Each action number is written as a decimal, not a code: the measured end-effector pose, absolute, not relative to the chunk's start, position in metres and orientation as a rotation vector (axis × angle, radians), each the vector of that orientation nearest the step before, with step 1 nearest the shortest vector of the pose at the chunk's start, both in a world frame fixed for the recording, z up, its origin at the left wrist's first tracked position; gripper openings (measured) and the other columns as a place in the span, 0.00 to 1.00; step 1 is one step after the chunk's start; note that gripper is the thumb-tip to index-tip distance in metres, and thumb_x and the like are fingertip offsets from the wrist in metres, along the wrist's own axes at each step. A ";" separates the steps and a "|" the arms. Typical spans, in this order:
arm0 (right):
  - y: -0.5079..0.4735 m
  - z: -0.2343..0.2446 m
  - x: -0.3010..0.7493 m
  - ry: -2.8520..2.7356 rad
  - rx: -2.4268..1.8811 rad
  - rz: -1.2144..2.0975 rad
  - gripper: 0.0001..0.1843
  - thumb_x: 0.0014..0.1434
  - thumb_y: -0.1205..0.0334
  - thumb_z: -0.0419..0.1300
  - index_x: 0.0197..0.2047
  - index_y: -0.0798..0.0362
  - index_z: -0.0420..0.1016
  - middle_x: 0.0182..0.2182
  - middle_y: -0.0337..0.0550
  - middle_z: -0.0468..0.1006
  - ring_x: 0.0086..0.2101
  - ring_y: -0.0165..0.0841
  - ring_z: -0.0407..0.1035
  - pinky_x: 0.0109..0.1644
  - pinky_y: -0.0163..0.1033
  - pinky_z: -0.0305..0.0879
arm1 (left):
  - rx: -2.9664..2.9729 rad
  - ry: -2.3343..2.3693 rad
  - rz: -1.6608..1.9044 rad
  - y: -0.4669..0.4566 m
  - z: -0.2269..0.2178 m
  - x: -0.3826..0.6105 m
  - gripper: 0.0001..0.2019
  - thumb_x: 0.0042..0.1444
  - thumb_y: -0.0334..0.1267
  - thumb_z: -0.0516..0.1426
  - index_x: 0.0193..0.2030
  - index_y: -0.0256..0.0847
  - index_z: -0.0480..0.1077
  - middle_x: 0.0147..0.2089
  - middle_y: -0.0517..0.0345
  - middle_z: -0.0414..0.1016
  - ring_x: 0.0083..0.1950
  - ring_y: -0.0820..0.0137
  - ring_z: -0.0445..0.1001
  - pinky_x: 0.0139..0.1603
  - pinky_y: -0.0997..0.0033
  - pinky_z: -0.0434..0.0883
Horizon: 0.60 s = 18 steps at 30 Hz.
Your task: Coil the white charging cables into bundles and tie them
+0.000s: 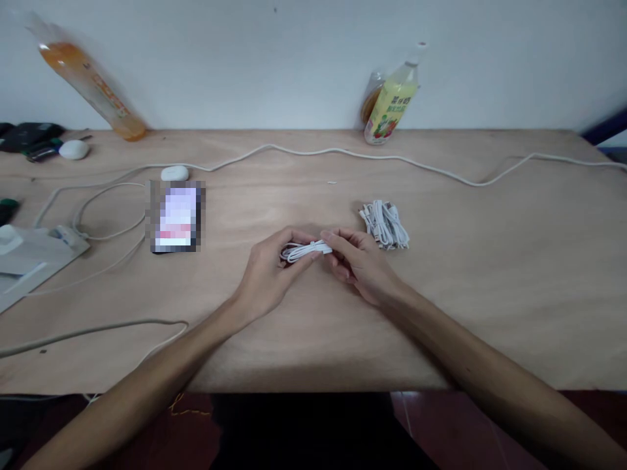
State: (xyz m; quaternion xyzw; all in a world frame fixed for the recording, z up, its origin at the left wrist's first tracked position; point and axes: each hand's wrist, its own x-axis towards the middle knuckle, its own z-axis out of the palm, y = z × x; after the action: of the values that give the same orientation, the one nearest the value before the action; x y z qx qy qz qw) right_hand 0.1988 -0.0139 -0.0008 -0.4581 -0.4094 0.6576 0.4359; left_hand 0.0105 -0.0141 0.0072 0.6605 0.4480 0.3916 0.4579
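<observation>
A coiled white cable [304, 250] is held between my two hands above the wooden table. My left hand [267, 267] has its fingers closed round the looped end. At the other end of the bundle, my right hand [360, 260] pinches the cable between thumb and fingers. Just beyond my right hand lies a pile of coiled white cables [386, 225], their metal plugs showing in places. My fingers hide parts of the held cable, including its right tip.
A phone [177, 217] and a white earbud case [175, 173] lie to the left. A long white cord [337, 151] crosses the wooden table [490, 274]. An orange drink bottle [93, 91] and a yellow drink bottle [392, 104] stand by the wall. A power strip [34, 258] sits far left.
</observation>
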 end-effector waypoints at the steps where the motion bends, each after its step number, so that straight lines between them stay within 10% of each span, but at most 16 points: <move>1: -0.014 -0.001 0.199 -1.009 -1.142 1.649 0.28 0.53 0.35 0.76 0.30 0.49 0.71 0.19 0.29 0.66 0.16 0.22 0.51 0.17 0.33 0.38 | 1.646 1.116 0.951 -0.014 0.007 0.010 0.11 0.67 0.47 0.67 0.48 0.42 0.80 0.48 0.53 0.88 0.46 0.62 0.83 0.47 0.65 0.75; 18: -0.015 -0.001 0.200 -0.977 -1.104 1.668 0.24 0.58 0.39 0.73 0.31 0.49 0.70 0.19 0.28 0.66 0.16 0.22 0.50 0.17 0.32 0.41 | 1.643 1.112 0.959 -0.015 0.005 0.009 0.11 0.66 0.46 0.68 0.48 0.43 0.79 0.47 0.54 0.87 0.44 0.64 0.83 0.42 0.69 0.76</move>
State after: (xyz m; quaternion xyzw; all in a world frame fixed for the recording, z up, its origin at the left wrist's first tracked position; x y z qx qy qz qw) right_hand 0.1997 -0.0155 -0.0014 -0.4448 -0.3938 0.6723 0.4418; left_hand 0.0089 -0.0146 0.0046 0.6652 0.4502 0.3882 0.4518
